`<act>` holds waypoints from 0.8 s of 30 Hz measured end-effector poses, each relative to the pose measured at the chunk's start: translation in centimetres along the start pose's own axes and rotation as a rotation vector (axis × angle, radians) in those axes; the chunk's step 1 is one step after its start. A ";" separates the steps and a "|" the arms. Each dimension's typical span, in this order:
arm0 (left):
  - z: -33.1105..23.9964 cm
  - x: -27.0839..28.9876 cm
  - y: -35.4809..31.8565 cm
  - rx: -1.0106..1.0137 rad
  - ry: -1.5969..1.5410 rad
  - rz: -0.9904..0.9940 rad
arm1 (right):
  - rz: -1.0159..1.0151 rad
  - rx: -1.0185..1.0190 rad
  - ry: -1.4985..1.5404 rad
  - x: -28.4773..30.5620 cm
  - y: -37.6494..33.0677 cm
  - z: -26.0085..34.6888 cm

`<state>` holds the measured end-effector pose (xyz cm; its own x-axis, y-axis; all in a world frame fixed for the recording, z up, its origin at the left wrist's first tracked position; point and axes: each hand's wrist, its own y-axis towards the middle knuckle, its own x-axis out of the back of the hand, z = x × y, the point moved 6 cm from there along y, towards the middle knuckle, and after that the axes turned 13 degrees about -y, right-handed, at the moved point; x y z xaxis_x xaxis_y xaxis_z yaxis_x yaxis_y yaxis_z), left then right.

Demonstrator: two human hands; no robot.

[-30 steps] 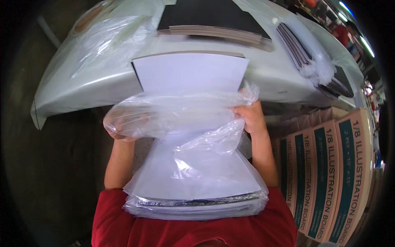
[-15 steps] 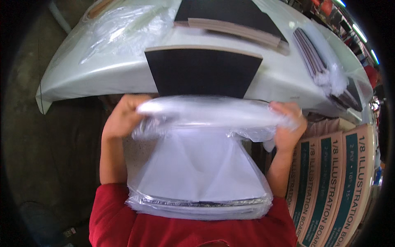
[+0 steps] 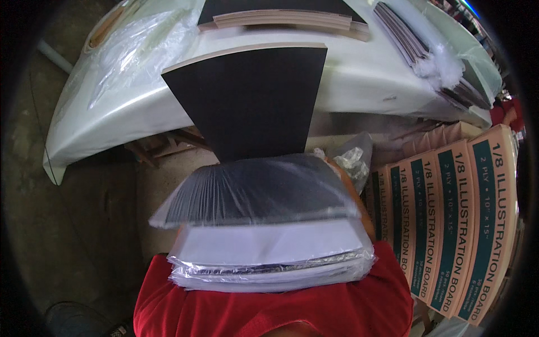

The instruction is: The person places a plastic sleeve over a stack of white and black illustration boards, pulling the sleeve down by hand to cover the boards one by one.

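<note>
A black board in clear plastic wrap (image 3: 264, 188) lies tilted in front of me, its film gathered into creases on the left side. At its far right corner my right hand (image 3: 330, 161) shows only in part, with fingers curled at the edge and the forearm running down beside it. My left hand is hidden under or behind the wrapped board. Beneath it, against my red shirt, rests a stack of white sheets and plastic film (image 3: 269, 244). A black board with a pale edge (image 3: 247, 101) stands just beyond, its lower end behind the wrapped one.
A table under a whitish cover (image 3: 123, 118) curves across the far side. On it are black boards (image 3: 281, 7), loose clear film (image 3: 140, 53) and bagged boards (image 3: 401, 33). Tan packs with green labels (image 3: 449, 224) stand at the right, near a crumpled clear bag (image 3: 353, 157).
The clear film that both hands held stretched up has come down, and a black wrapped board now shows. My left hand has gone out of sight. The view has shifted.
</note>
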<state>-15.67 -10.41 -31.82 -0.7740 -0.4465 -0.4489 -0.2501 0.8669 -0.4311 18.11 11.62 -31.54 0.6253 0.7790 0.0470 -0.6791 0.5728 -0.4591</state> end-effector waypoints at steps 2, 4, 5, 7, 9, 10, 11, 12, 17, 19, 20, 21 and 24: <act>-0.3 0.9 0.1 -0.015 0.306 -0.051 | -0.030 0.118 -0.120 2.0 0.6 1.6; -1.3 2.0 1.0 -0.051 0.607 -0.016 | -0.215 0.286 -0.428 6.9 0.5 4.9; -2.1 3.0 0.7 -0.095 0.725 -0.006 | -0.376 0.653 -0.418 7.4 -1.7 11.4; -7.2 2.3 0.0 -0.190 0.842 0.037 | -0.514 0.615 -0.163 8.7 -6.1 19.5; -16.8 -7.0 -3.1 -0.126 0.757 0.032 | -0.489 0.796 0.037 6.3 -10.3 26.9; -20.1 -10.2 -4.9 -0.206 0.664 0.036 | -0.284 0.873 0.155 3.8 -11.0 29.8; -22.7 -15.3 -6.8 -0.248 0.492 0.191 | -0.079 0.895 0.292 0.5 -11.3 32.2; -24.5 -19.0 -8.2 -0.349 0.518 0.317 | 0.139 0.915 0.430 -3.0 -11.3 34.1; -24.7 -31.7 -9.9 -0.778 0.857 0.254 | 0.420 0.778 0.571 -10.9 -9.8 35.6; -24.0 -30.7 -9.1 -0.712 0.748 0.179 | 0.376 0.787 0.539 -11.2 -9.2 35.1; -24.0 -30.2 -8.9 -0.722 0.628 0.169 | 0.371 0.770 0.484 -11.2 -9.3 34.8; -24.0 -29.6 -8.7 -0.729 0.508 0.161 | 0.364 0.753 0.429 -11.1 -9.4 34.4; -24.0 -28.6 -8.6 -0.663 0.435 0.127 | 0.306 0.588 0.534 -10.7 -8.6 32.8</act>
<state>-5.30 0.26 3.52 -0.9430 -0.3274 -0.0590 -0.3322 0.9174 0.2191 4.63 6.73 0.98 0.3785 0.7807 -0.4973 -0.8449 0.5108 0.1589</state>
